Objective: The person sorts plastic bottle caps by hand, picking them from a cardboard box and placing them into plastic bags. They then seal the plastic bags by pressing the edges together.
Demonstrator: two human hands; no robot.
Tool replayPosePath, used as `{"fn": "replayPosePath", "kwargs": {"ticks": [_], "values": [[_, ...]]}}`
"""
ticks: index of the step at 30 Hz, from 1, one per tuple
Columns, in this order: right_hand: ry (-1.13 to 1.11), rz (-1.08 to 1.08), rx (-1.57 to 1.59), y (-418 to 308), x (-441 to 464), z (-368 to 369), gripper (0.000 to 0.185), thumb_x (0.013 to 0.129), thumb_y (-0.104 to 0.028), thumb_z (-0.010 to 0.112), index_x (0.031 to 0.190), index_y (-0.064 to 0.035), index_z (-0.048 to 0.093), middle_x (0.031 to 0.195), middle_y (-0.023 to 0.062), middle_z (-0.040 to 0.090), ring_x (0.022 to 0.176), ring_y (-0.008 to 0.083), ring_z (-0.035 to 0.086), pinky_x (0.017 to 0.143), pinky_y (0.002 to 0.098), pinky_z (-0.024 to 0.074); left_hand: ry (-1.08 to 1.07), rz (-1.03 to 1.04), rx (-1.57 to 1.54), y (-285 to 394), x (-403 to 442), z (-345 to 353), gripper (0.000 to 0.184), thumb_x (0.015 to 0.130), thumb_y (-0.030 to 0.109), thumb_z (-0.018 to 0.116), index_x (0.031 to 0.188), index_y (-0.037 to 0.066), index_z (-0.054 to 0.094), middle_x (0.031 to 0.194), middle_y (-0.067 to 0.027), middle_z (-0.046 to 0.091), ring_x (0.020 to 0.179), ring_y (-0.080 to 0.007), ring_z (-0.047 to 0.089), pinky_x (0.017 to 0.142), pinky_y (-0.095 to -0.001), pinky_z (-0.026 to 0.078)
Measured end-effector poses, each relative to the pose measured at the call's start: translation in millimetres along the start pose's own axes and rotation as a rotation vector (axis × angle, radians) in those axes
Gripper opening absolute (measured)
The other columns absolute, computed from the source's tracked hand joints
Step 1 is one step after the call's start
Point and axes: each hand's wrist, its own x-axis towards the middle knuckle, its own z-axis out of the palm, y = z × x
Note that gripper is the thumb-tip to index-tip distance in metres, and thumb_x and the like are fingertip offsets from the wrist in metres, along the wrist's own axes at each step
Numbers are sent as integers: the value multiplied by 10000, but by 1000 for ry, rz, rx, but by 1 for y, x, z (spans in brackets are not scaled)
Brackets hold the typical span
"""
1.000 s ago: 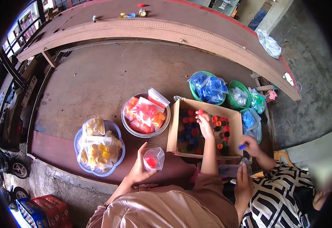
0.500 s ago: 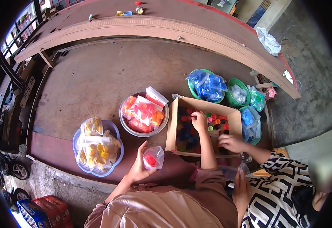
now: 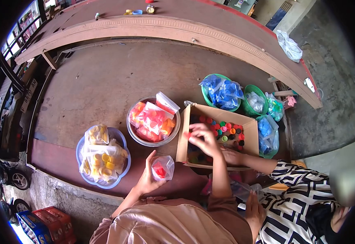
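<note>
Right hand (image 3: 205,141) had drawn back from the loose caps (image 3: 224,128), pinching a red cap (image 3: 187,135) at its fingertips by the cardboard box's (image 3: 182,146) left side, apparently one more picked out. Left hand (image 3: 146,181) cupped a clear bag (image 3: 169,164) with red pieces (image 3: 158,170) inside; a co-worker's hand (image 3: 232,156) had reached deeper into the box.

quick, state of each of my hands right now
Left hand: holding a clear plastic bag with red plastic caps inside.
Right hand: pinching a small red plastic cap over the brown cardboard box.

The held caps (image 3: 159,170) are red (the basin (image 3: 119,134) lavender).
</note>
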Motion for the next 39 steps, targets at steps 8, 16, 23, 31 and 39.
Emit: {"fn": "replayPosePath", "kwargs": {"ticks": [8,16,23,31,39], "values": [[-203,-85,-53,-25,-11,7,195,860,-121,542,1002,-2,603,1056,107,585,888,157,577,761,289,468,-21,4,20,1,1,3,1039,593,67,738,1367,40,45,1236,-204,374,1158,-320,419,968,-402,349],[418,635,-1071,168,-1,-72,322,677,-100,623,998,-116,606,1025,91,580,983,301,536,805,421,464,-47,-11,42,1,0,1,1044,598,80,741,1365,40,34,1243,-212,372,1158,-332,417,969,-405,347],[358,593,-1088,173,-13,-73,346,638,-104,672,977,-139,610,1009,99,576,975,289,529,816,407,456,-23,-13,35,-6,0,-1,1037,601,84,739,1365,36,40,1237,-214,378,1157,-334,417,972,-403,344],[498,491,-1042,182,-16,-77,301,665,-198,688,932,-97,593,896,70,600,847,252,572,776,365,451,-22,-9,30,-3,-2,0,1036,603,82,741,1365,32,41,1235,-211,380,1156,-330,419,972,-403,345],[383,261,1108,96,-6,-63,339,839,-288,497,1081,-51,517,953,59,574,829,169,539,699,277,409,-20,13,11,1,0,1,1032,603,72,741,1362,34,44,1237,-207,382,1158,-327,418,972,-401,346]]}}
